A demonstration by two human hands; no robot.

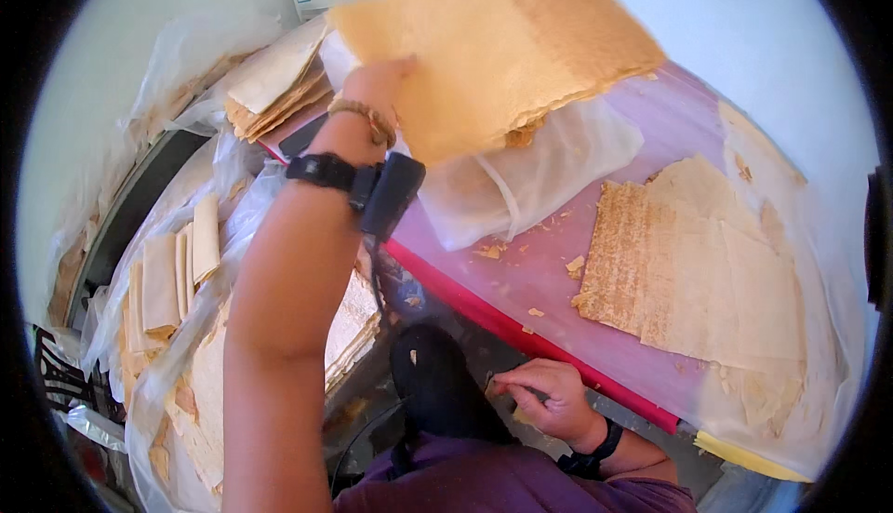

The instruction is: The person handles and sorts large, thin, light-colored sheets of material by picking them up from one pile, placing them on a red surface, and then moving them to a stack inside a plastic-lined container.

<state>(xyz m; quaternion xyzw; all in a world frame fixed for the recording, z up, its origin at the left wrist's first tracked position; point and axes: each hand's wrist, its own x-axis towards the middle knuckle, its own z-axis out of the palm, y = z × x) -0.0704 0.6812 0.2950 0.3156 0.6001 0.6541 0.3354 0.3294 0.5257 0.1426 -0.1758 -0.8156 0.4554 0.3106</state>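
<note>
1. Landmark: the translucent plastic bag [577, 155], lying on the counter [693, 127]. All places below are read off it.
2. Stack of thin tan sheets [521, 43]: raised, tilted, its near edge overhanging the bag. Left hand [377, 85] grasps it by the side left of the bag; fingers mostly hidden, thumb side showing on top.
3. Right hand [549, 401]: nearside of the bag, off the counter, fingers curled, thumb close to the forefinger. Cannot tell if anything small is pinched there.
4. Handling, my judgement: the sheets look dry and brittle. One-sided grip leaves the far corner unsupported; a second hand under the opposite side would keep the layers level and together.
5. Lower flat, not corner first; ragged edges likely to shed. Crumbs [577, 266] already lie just nearside of the bag.
6. The wrist module [391, 197] and its hanging cable sit near the bag's left side; worth keeping both off the film.
7. Edges: red counter edge [521, 329] runs nearside of the bag, between it and the right hand. Pale wall [800, 57] stands beyond the bag.
8. Room: narrow strip right of the bag, before the spread tan sheets [707, 271]. Left of the bag is tight: another sheet stack [274, 76] close by. Best swing seems nearside-right, low and slow.
</note>
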